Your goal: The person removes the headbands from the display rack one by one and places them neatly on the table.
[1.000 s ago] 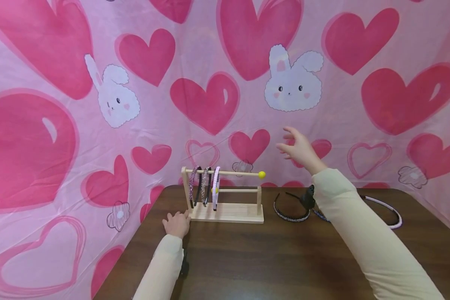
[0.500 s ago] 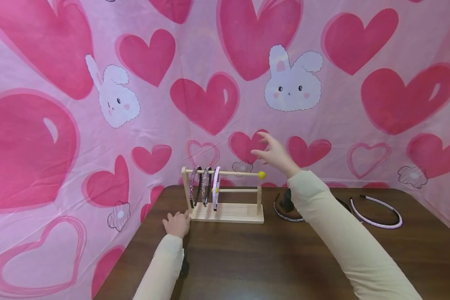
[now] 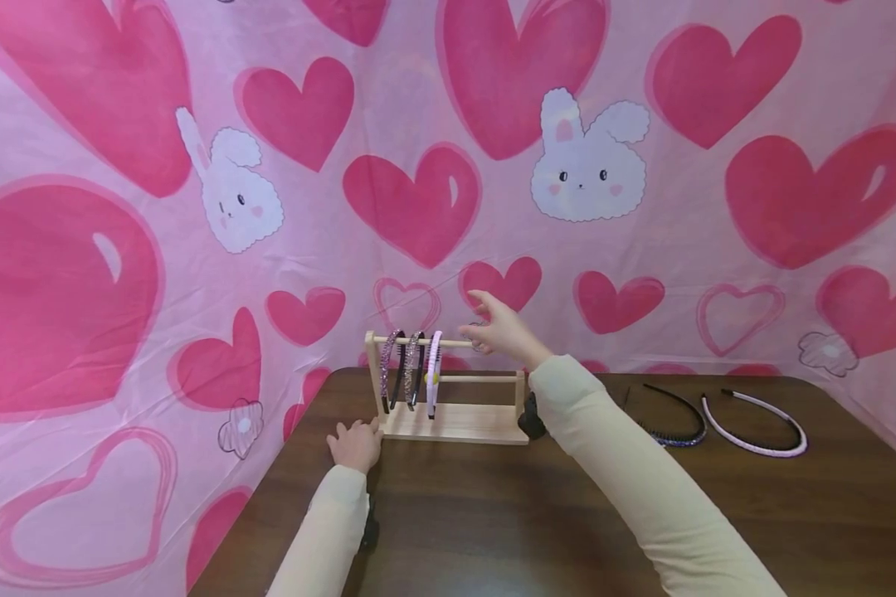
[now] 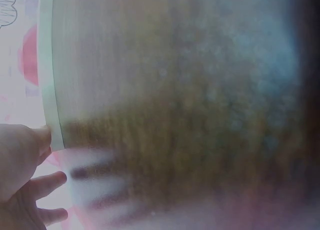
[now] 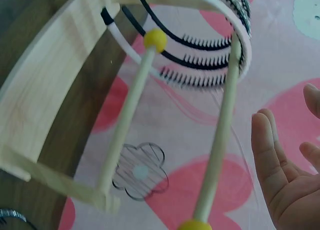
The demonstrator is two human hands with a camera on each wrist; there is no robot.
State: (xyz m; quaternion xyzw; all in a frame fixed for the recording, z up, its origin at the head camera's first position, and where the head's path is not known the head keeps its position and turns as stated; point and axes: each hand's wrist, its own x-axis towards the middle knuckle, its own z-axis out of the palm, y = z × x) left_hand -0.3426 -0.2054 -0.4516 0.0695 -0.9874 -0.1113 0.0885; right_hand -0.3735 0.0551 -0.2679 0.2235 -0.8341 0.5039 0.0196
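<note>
Hovering near the top rod (image 3: 455, 342) of the rack (image 3: 485, 424), the right hand (image 3: 504, 336) is empty, with its thumb and fingers spread apart; the right wrist view shows it clear of the rod. The left hand (image 3: 356, 446) rests on the table (image 3: 448, 514) at the rack's left end, fingers extended and relaxed, its thumb touching the end of the base (much of the left wrist view is blurred).

The rack stands upright. Three bands hang over its top rod toward the left: a purple band (image 3: 384, 377), a glittery band (image 3: 409, 377) and a pale pink band (image 3: 431, 394). A yellow knob (image 5: 155, 40) caps the lower rod (image 5: 127, 115) beside them.

To the right of the rack, a blue band (image 3: 693, 438) and a white band (image 3: 780, 452) lie on the table, the blue one partly behind the right sleeve (image 3: 627, 464). A pink cloth (image 3: 403, 91) with hearts and rabbits hangs behind.
</note>
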